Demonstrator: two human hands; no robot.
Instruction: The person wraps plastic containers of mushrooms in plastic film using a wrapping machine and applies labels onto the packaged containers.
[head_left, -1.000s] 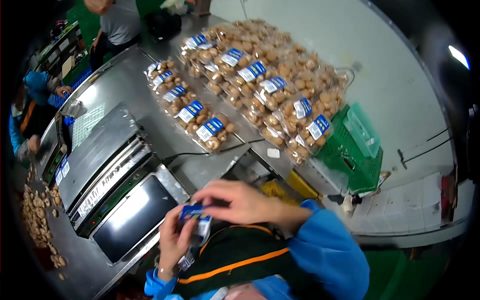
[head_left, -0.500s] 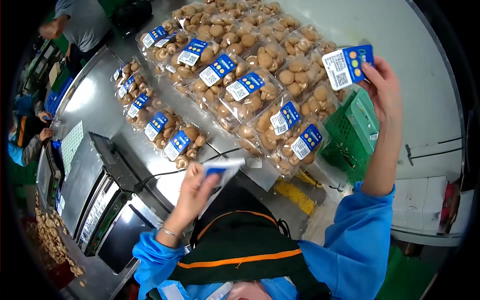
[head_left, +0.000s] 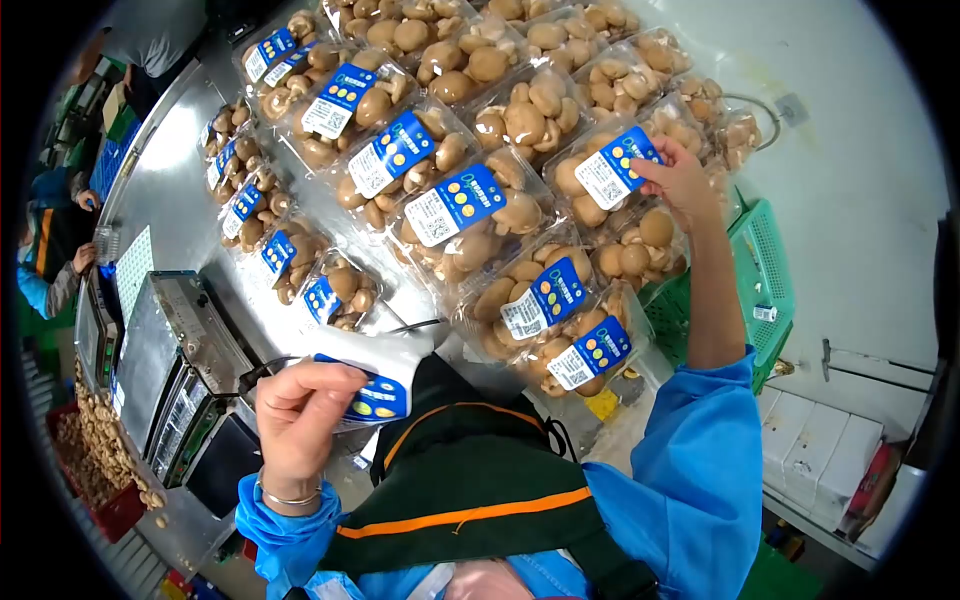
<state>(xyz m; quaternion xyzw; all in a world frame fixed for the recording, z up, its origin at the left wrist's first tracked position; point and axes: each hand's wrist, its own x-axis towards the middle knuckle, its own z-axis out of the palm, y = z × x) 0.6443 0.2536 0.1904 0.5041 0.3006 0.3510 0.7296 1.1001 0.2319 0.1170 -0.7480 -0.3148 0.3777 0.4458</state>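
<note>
The right hand (head_left: 684,185) is at 2 o'clock in the view. Its grip is narrow: thumb and fingers pinch the 3 o'clock edge of a blue-and-white label (head_left: 610,172). The label is positioned over a mushroom pack (head_left: 570,180), toward 1 o'clock; full contact cannot be confirmed. The left hand (head_left: 300,405) is at 8 o'clock. Its grip is closed on a label sheet (head_left: 385,395), with white and blue areas visible. Labelled packs (head_left: 517,213) extend on the metal worktop (head_left: 180,150) from 11 o'clock to 4 o'clock. A separate pack row (head_left: 278,207) is at 10 o'clock. A green basket (head_left: 768,260) is at 3 o'clock.
</note>
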